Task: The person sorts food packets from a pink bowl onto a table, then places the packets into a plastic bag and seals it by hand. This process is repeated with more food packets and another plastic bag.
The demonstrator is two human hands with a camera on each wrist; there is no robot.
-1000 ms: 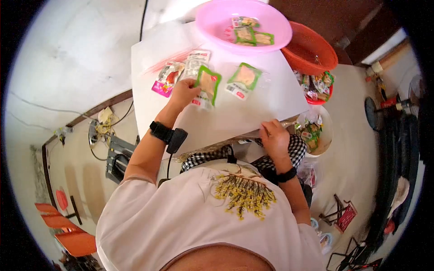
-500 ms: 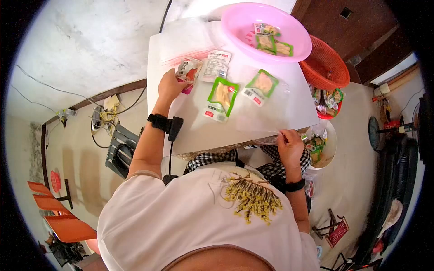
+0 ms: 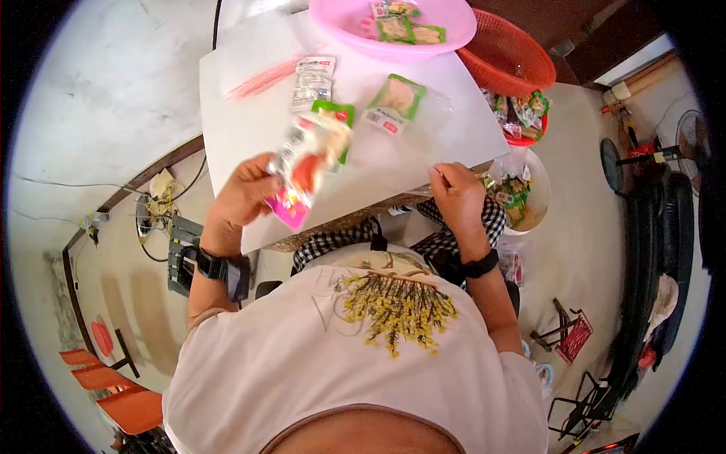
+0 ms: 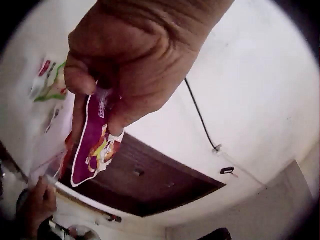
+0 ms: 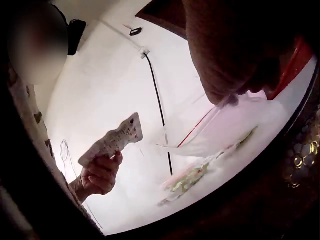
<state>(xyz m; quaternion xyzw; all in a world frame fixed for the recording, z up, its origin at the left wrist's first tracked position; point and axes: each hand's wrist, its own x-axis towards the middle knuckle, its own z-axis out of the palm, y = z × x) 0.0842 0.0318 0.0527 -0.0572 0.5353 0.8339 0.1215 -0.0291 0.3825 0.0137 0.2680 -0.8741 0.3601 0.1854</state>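
My left hand [image 3: 246,189] grips a snack packet [image 3: 306,170] by its pink end, raised over the near left of the white table [image 3: 393,170]. The packet has a red picture on its front and a printed back, which faces the right wrist view. Partly behind it lies a green-edged packet [image 3: 346,113]. At the table's front edge my right hand [image 3: 459,198] pinches a clear plastic bag [image 5: 235,117] with a red strip along its mouth. Another green-edged packet [image 3: 398,98] lies at the bag's far part. A white printed packet [image 3: 312,79] lies farther back.
A pink basin [image 3: 446,47] with several green packets stands at the table's far edge. Beside it is a red basket [image 3: 510,57]. Clear bags with red strips [image 3: 265,78] lie at the back left. A white bucket [image 3: 538,200] with packets stands right of the table.
My left hand has moved from the middle green-edged packet to the pink-ended one, picked it up and brought it nearer my body. The right hand stays by the front edge with the bag.
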